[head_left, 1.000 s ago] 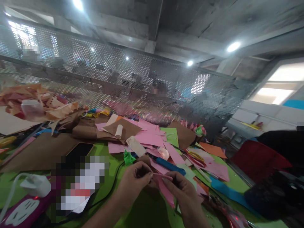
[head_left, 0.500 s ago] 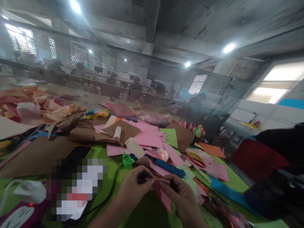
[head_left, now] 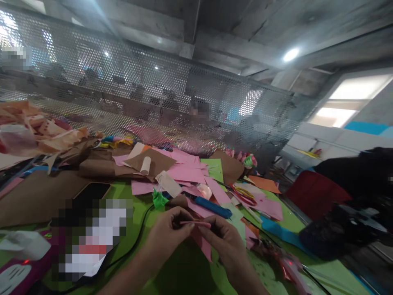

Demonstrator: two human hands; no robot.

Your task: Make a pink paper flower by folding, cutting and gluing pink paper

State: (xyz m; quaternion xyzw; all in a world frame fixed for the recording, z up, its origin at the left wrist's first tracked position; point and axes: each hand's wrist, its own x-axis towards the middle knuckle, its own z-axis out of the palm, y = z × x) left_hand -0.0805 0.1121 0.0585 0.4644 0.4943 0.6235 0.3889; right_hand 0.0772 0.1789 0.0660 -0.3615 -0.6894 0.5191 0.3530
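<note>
Between my two hands is a piece of pink paper (head_left: 202,244), its upper edge folded or rolled into a narrow strip. My left hand (head_left: 170,229) pinches the left end of that edge between thumb and fingers. At the other end, my right hand (head_left: 219,235) pinches it the same way, and the rest of the sheet hangs down below. Just beyond my fingers lies a blue cylindrical tool or roll (head_left: 213,207). A crumpled green wrapper (head_left: 159,200) lies past my left hand.
Pink paper sheets (head_left: 187,173), brown paper (head_left: 39,196) and scissors (head_left: 245,194) cover the green table (head_left: 123,190). A phone (head_left: 92,192) lies left, near a purple power strip (head_left: 18,274) and black cable (head_left: 143,233). At right are a glue gun (head_left: 290,266) and a person in black (head_left: 353,172).
The camera view has shifted, so the table items appear further left and slightly higher. Both hands keep hold of the pink paper, whose top strip now looks flatter and straighter.
</note>
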